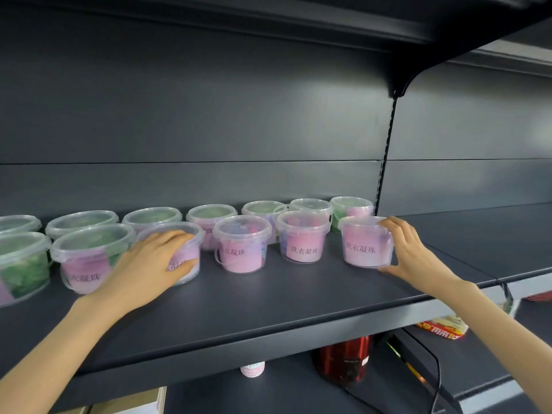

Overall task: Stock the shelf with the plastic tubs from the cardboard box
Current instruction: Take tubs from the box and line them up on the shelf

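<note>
Two clear plastic tubs were held on a dark grey shelf (268, 297). The right tub (363, 249), at the right end of the front row, stood upright with its lid on, showing pink contents and a label of Chinese characters facing out. The right hand (410, 252) cupped its right side, with fingers spread, fingertips on the lid rim and thumb down at the base. The left tub (186, 255), further left in the same row, was gripped by the left hand (152, 264). Its fingers curled close together over the lid and its thumb pressed across the front label. Between the two stood two more front-row tubs (242, 246), apart from each other. More lidded tubs ran on to the left of the left hand. A back row (210, 215) of tubs lined the rear of the shelf, some with green contents. On the lower shelf sat a red appliance (343, 360), a small pink-and-white bottle (252, 369), a black cable (438, 380) and a red and yellow packet (442, 327).
</note>
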Tool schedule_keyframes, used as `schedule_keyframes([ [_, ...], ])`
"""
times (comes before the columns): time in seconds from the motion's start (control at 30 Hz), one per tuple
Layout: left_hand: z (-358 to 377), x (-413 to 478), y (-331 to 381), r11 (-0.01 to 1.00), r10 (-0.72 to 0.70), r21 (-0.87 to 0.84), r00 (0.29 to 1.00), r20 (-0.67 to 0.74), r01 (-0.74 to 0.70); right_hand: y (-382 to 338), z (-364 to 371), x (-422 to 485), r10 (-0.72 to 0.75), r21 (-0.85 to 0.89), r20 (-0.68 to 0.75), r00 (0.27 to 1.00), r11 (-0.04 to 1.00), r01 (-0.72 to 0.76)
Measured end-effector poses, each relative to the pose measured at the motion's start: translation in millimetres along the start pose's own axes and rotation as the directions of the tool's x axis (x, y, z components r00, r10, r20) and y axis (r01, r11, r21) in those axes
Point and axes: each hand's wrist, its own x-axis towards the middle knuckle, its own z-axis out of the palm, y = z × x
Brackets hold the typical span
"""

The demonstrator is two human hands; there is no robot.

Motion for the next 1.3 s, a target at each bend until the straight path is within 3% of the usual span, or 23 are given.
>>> schedule_keyframes([
  [0.2, 0, -5, 3, 1.000, -0.006, 0.030, 1.000, -0.028, 0.007, 15, 10, 17, -0.005, -0.074, 0.120, 0.993, 0.997, 0.014],
  [0.4, 0, -12, 0, 1.000, -0.030, -0.008, 0.999, -0.028, 0.029, 10, 15, 33, 0.015, 0.044, 0.172, 0.985, 0.999, -0.023],
  [0.57, 1, -18, -1, 1.000, -0.020, 0.003, 0.999, 0.028, 0.020, -2, 8, 40, 0.089, -0.115, 0.222, 0.971, 0.991, -0.065],
  [0.63, 0, -21, -1, 1.000, -0.010, 0.000, 0.999, 0.031, 0.010, -13, 3, 35, 0.140, -0.184, 0.183, 0.973, 0.977, -0.106],
  [0.8, -7, -32, 4, 0.999, -0.013, -0.037, 0.999, 0.041, 0.014, -44, -20, -8, 0.143, -0.231, -0.078, 0.987, 0.960, -0.158],
  [1.13, -4, -75, 44, 0.999, 0.014, -0.032, 1.000, -0.012, -0.015, -53, -53, -147, 0.271, -0.421, -0.038, 0.962, 0.869, -0.261],
  [1.3, 9, -100, 63, 0.998, 0.054, -0.025, 0.998, -0.024, -0.055, -43, -56, -212, 0.284, -0.444, -0.098, 0.954, 0.845, -0.297],
])
